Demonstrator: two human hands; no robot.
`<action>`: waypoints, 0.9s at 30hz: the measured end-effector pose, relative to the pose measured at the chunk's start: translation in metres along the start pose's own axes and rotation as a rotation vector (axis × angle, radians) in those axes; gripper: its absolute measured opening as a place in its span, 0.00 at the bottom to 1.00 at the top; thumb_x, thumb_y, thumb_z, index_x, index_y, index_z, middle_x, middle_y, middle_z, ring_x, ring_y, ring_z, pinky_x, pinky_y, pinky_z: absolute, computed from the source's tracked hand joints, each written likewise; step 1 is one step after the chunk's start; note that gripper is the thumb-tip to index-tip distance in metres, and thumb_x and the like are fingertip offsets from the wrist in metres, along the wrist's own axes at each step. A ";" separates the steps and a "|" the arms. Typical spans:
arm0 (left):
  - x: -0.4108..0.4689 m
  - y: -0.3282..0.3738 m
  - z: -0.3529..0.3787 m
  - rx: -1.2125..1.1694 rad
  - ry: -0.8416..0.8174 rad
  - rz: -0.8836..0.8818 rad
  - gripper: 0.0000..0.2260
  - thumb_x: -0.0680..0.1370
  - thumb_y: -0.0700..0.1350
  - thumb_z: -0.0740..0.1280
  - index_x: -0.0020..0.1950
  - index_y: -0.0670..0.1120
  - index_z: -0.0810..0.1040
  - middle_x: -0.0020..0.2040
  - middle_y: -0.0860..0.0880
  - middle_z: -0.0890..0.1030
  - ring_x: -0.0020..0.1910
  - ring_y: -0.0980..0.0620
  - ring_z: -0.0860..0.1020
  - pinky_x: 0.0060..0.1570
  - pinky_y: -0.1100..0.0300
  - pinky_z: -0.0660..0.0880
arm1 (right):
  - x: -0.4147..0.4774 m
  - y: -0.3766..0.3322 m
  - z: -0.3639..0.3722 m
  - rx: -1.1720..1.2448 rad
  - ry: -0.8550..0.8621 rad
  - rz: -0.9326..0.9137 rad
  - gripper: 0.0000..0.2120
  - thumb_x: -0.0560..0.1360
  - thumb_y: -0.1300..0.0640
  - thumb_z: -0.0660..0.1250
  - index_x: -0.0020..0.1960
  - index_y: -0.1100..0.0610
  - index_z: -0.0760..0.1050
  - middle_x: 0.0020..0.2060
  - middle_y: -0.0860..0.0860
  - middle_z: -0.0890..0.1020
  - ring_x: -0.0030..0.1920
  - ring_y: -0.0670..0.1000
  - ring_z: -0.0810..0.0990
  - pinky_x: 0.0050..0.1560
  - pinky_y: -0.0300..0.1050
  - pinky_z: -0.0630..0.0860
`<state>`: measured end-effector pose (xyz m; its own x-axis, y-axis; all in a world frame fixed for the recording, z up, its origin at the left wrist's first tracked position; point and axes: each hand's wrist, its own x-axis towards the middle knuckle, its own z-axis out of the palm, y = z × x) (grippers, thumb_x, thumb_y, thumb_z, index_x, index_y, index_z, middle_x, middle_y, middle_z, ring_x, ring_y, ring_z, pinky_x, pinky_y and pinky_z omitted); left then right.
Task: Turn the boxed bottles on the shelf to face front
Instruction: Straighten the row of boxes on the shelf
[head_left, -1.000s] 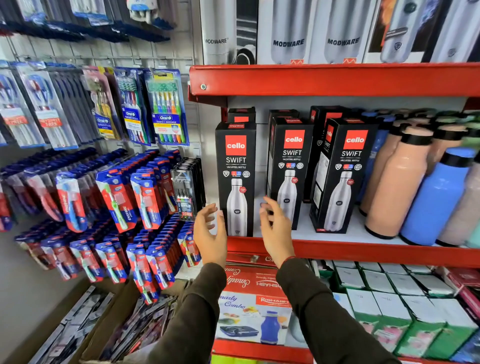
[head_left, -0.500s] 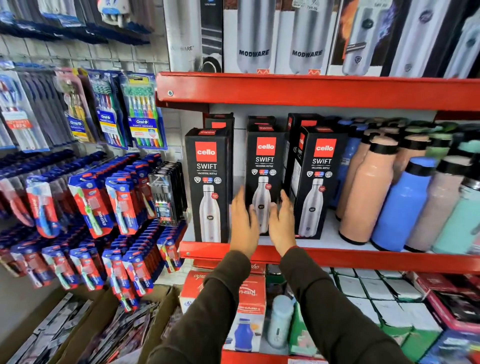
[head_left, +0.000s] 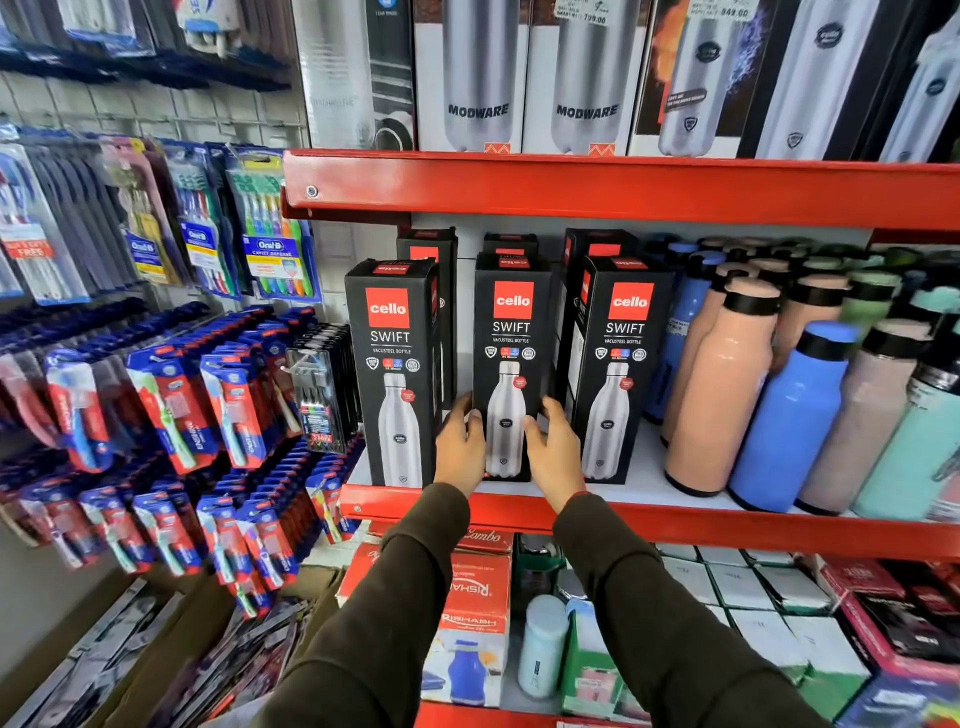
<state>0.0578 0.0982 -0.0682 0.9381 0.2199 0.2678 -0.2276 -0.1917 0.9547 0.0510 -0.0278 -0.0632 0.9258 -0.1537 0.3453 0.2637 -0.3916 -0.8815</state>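
Note:
Three black boxed bottles stand in the front row of the red shelf (head_left: 727, 525): a left box (head_left: 397, 364), a middle box (head_left: 511, 332) and a right box (head_left: 621, 358). All three show their printed fronts, and the right one is angled a little so its left side shows. More black boxes stand behind them. My left hand (head_left: 460, 447) holds the lower left side of the middle box. My right hand (head_left: 553, 449) holds its lower right side. The base of that box is partly hidden by my fingers.
Loose peach, blue and green bottles (head_left: 789, 410) crowd the shelf right of the boxes. Larger boxed flasks (head_left: 587, 78) fill the shelf above. Toothbrush packs (head_left: 176, 405) hang on the wall to the left. Cartons (head_left: 475, 597) sit on the shelf below.
Both hands left the left box and moved right to close on the middle box. That box has turned from angled to square with the front.

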 end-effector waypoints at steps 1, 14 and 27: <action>-0.004 -0.001 -0.001 0.005 0.004 0.011 0.19 0.84 0.44 0.57 0.75 0.46 0.68 0.72 0.44 0.75 0.71 0.47 0.72 0.64 0.64 0.63 | -0.003 0.001 -0.001 0.006 0.000 -0.002 0.23 0.81 0.56 0.60 0.75 0.59 0.62 0.71 0.58 0.71 0.71 0.57 0.70 0.72 0.53 0.66; -0.045 -0.003 -0.012 -0.002 0.044 0.049 0.21 0.84 0.47 0.56 0.77 0.44 0.65 0.76 0.44 0.70 0.75 0.50 0.67 0.68 0.64 0.60 | -0.049 -0.002 -0.013 0.041 -0.008 -0.077 0.22 0.81 0.51 0.60 0.74 0.53 0.64 0.70 0.53 0.72 0.68 0.52 0.73 0.69 0.50 0.70; -0.076 0.011 0.007 -0.047 0.304 0.190 0.14 0.82 0.46 0.62 0.67 0.48 0.70 0.63 0.50 0.74 0.65 0.52 0.73 0.70 0.49 0.70 | -0.056 -0.002 -0.028 0.111 0.103 -0.119 0.18 0.82 0.53 0.59 0.71 0.51 0.67 0.65 0.50 0.74 0.61 0.46 0.75 0.62 0.41 0.72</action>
<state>-0.0145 0.0730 -0.0792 0.7591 0.4602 0.4604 -0.4088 -0.2134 0.8873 -0.0090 -0.0437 -0.0715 0.8556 -0.2063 0.4748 0.4027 -0.3110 -0.8609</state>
